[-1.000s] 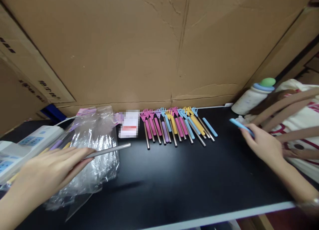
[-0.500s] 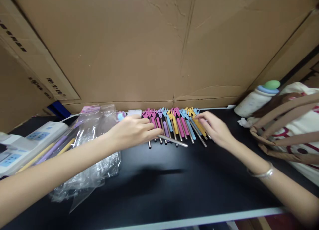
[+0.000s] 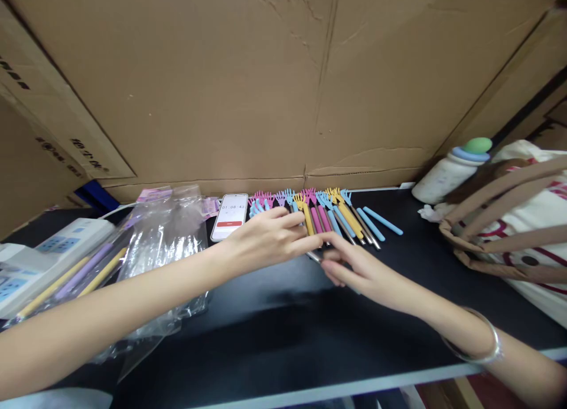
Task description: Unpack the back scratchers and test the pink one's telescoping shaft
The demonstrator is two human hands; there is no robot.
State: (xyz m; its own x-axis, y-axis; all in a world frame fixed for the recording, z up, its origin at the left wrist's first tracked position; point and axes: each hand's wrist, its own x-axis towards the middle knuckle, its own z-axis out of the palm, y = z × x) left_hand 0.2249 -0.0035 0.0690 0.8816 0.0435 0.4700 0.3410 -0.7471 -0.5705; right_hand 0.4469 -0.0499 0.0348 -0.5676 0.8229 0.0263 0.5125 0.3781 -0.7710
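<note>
My left hand (image 3: 277, 236) is closed round a back scratcher, whose light blue claw head (image 3: 257, 207) sticks out on the left. Its bare metal rod (image 3: 314, 256) shows past my fingers. Against that rod end, my right hand (image 3: 361, 273) is closed, its fingertips meeting the left ones. A sliver of blue beneath the right fingers looks like a handle tube, mostly hidden. Behind both hands lies a row of back scratchers (image 3: 351, 220) in pink, yellow, blue and purple, claws facing the cardboard. Two loose blue handle tubes (image 3: 383, 221) rest at the row's right end.
Left of the row is a phone (image 3: 229, 217) with a timer display. Clear plastic bags (image 3: 155, 243) and a white power strip (image 3: 57, 249) lie further left. At right are a white bottle (image 3: 449, 175) and a bag with brown handles (image 3: 522, 220). Cardboard (image 3: 221, 101) walls the back.
My right hand has left the row's right end and come leftward to the rod end in my left hand. Two loose blue tubes and more of the phone are now visible.
</note>
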